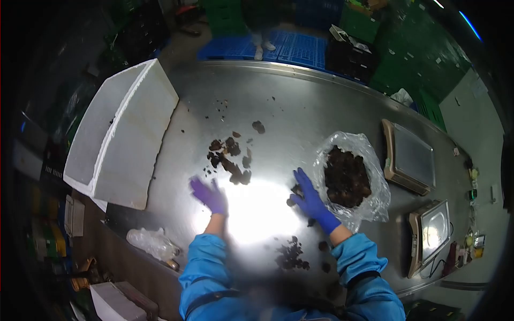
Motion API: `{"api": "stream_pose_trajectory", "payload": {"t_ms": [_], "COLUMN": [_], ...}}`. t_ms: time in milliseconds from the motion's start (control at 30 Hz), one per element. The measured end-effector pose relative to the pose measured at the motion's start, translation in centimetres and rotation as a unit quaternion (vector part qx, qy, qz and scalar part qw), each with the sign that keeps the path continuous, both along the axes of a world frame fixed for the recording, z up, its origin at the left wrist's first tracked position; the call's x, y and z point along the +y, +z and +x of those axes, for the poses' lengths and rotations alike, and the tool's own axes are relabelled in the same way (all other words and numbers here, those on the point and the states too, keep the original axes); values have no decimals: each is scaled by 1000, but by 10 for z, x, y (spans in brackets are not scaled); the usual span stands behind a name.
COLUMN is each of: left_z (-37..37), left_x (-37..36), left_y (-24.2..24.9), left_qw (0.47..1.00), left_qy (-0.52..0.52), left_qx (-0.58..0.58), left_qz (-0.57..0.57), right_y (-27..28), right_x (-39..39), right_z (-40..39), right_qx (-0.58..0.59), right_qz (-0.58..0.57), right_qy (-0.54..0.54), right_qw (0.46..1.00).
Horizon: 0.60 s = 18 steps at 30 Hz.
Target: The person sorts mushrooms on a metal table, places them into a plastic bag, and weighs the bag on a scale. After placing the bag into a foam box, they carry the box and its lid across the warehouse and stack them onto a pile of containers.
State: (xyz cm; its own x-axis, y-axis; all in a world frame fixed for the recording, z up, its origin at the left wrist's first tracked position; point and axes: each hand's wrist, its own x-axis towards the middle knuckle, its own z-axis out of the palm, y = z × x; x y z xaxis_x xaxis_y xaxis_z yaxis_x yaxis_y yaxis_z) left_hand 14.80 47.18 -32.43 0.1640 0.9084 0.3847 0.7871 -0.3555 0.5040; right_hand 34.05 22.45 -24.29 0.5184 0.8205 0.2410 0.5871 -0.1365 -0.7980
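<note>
Dark brown, ruffled pieces that look like wood ear mushrooms (233, 168) lie scattered on the steel table. My left hand (210, 198), in a purple glove, is just in front of them with its fingers spread and nothing held. My right hand (310, 200), also gloved, is stretched out beside a clear plastic bag (377, 198) full of the same dark pieces (347, 176). Its fingers are apart, and a few small pieces (291, 201) show right at the thumb. Closer to my body lies a loose cluster of smaller bits (292, 255).
A white foam box (134, 139) lies tipped at the left of the steel table (284, 101). Two scales (412, 155) (431, 230) stand at the right. A crumpled plastic bag (150, 242) rests by the near left edge. Beyond the far edge, a person's feet (259, 52) are near blue pallets (300, 49).
</note>
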Motion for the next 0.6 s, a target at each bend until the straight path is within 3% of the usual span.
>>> {"api": "stream_pose_trajectory", "payload": {"t_ms": [33, 100, 167, 200, 267, 300, 333, 367, 433, 500, 533, 600], "left_z": [-19, -42, -33, -21, 8, 20, 40, 57, 74, 73, 69, 62], "left_x": [26, 71, 99, 110, 132, 143, 152, 158, 162, 163, 159, 150], "left_y": [-6, -21, -35, -31, -24, -25, -20, -18, -6, 8, 8, 7], "left_qw": [993, 981, 997, 994, 970, 963, 938, 925, 890, 865, 836, 830], "left_qy": [68, 116, 7, -52, -165, -264, -255, -289, -349, -366, -388, -391], "left_qx": [97, 88, 1, 5, -133, -62, -197, -225, -227, -244, -259, -254], "left_qz": [-6, -127, -74, -92, -116, 7, -131, -103, -186, -242, -290, -306], "right_y": [-6, -48, -78, -95, -109, -101, -98, -103, -110, -76, -88, -95], "right_x": [23, 76, 133, 159, 207, 227, 244, 264, 302, 317, 321, 316], "right_z": [1, 29, 63, 85, 112, 117, 120, 123, 117, 74, 58, 36], "right_qx": [-17, -34, -27, 10, 48, 53, 58, 60, 90, 258, 214, 86], "right_qz": [-36, -54, -21, -17, -18, 18, 53, 47, 13, 21, 5, 12], "right_qy": [24, 24, -90, -130, -165, -145, -125, -122, 6, 107, 156, 207], "right_qw": [999, 998, 995, 991, 985, 988, 989, 990, 996, 960, 964, 975]}}
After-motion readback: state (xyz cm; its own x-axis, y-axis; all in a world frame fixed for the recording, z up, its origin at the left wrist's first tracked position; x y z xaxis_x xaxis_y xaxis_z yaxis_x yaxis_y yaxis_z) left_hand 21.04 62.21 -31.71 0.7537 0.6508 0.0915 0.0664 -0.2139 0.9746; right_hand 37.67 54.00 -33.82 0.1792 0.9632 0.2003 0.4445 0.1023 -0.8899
